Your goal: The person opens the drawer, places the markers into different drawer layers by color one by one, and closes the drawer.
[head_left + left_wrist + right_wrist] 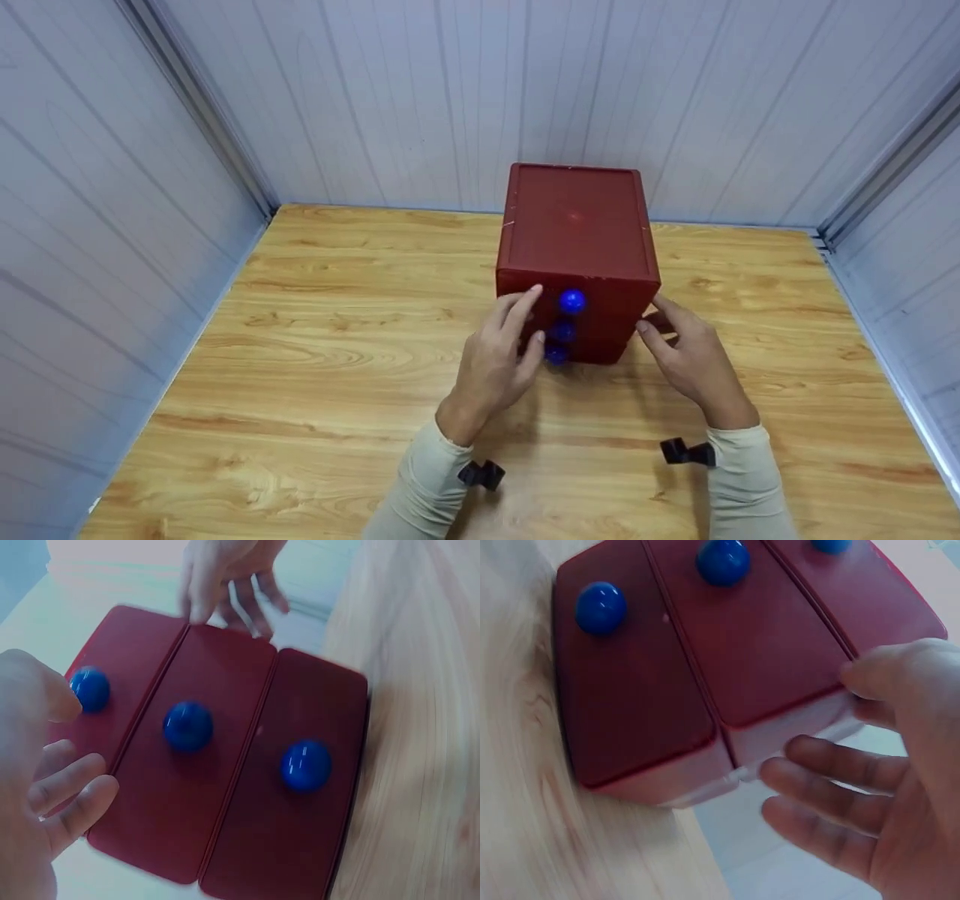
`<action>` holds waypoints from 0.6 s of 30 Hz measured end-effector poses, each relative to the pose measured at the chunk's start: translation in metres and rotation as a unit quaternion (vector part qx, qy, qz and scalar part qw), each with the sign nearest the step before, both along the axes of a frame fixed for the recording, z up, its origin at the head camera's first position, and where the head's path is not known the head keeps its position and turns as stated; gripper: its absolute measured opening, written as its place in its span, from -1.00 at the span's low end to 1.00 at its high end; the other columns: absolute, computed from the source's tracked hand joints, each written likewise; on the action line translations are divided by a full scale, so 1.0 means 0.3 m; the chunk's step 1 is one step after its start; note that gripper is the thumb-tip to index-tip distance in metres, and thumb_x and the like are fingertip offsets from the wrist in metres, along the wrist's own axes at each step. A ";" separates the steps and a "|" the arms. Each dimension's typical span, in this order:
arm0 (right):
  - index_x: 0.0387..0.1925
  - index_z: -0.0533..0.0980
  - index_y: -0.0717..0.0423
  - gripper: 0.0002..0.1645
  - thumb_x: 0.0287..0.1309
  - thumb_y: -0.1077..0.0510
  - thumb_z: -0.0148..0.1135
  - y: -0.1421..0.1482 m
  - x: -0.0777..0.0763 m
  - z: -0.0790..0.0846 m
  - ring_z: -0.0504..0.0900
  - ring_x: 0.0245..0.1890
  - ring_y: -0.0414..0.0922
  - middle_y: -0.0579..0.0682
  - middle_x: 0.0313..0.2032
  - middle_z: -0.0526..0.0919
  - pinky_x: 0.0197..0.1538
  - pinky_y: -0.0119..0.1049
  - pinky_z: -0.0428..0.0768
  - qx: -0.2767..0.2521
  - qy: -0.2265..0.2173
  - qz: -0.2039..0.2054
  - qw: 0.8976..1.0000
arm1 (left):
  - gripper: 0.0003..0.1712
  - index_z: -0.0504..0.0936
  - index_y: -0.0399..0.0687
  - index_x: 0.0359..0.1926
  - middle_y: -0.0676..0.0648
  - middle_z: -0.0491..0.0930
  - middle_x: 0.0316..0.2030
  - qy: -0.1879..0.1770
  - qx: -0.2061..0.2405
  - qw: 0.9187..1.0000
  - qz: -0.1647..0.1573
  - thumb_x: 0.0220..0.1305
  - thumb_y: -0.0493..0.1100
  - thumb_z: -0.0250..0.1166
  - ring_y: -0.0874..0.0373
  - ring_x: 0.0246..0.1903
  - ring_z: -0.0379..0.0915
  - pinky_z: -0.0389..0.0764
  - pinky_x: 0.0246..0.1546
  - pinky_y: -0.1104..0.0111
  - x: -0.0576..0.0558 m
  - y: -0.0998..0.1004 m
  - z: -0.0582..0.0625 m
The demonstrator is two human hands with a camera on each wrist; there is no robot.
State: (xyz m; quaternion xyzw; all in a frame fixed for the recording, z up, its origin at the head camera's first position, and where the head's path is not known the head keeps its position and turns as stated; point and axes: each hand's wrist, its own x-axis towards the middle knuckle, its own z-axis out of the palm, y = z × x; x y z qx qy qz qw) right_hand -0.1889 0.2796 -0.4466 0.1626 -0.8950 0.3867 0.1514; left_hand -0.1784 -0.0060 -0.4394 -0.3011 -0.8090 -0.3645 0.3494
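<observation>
A dark red box of three drawers (577, 232) stands on the table with its drawer fronts toward me. Each front carries a round blue knob (572, 301); the knobs line up top to bottom. My left hand (491, 364) is at the left part of the fronts, fingers loosely spread; in the left wrist view its thumb is close to the top knob (90, 689), though contact is unclear. Along the box's right side is my right hand (694, 364), its thumb by the front edge and its other fingers loosely bent beside the side wall (795, 720). Neither hand grips anything.
The wood-grain table (322, 352) extends around the box. Behind it rises a pale panelled wall (390, 105), with side walls (82, 247) at left and right. Small black clips (482, 475) sit at both sleeve cuffs.
</observation>
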 end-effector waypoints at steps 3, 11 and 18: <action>0.40 0.37 0.15 -0.41 0.45 0.04 0.13 0.016 -0.005 0.001 0.67 -0.11 -0.02 0.08 -0.05 0.68 -0.19 -0.08 0.67 0.023 -0.035 0.007 0.999 | -0.36 0.48 -0.15 0.31 -0.15 0.54 -0.02 -0.001 0.010 1.000 0.004 0.17 -0.35 0.35 0.15 -0.32 0.52 0.56 -0.45 0.39 -0.010 -0.035 -0.004; 0.37 0.38 0.26 -0.43 0.45 0.10 0.12 0.052 -0.002 -0.016 0.68 -0.13 0.04 0.14 -0.09 0.70 -0.11 0.06 0.64 0.060 -0.068 0.012 0.996 | -0.60 0.66 -0.14 0.08 -0.08 0.58 -0.06 -0.015 -0.015 1.000 0.009 0.17 -0.36 0.35 0.13 -0.14 0.56 0.61 -0.29 0.34 -0.013 -0.083 -0.030; 0.36 0.38 0.26 -0.43 0.45 0.07 0.10 0.062 0.011 -0.035 0.66 -0.11 0.08 0.20 -0.06 0.66 -0.05 0.10 0.61 0.080 -0.085 0.010 0.993 | -0.80 0.73 -0.06 -0.10 0.01 0.61 -0.19 -0.029 -0.081 0.996 0.005 0.24 -0.27 0.31 0.17 -0.23 0.57 0.60 -0.34 0.35 -0.014 -0.132 -0.061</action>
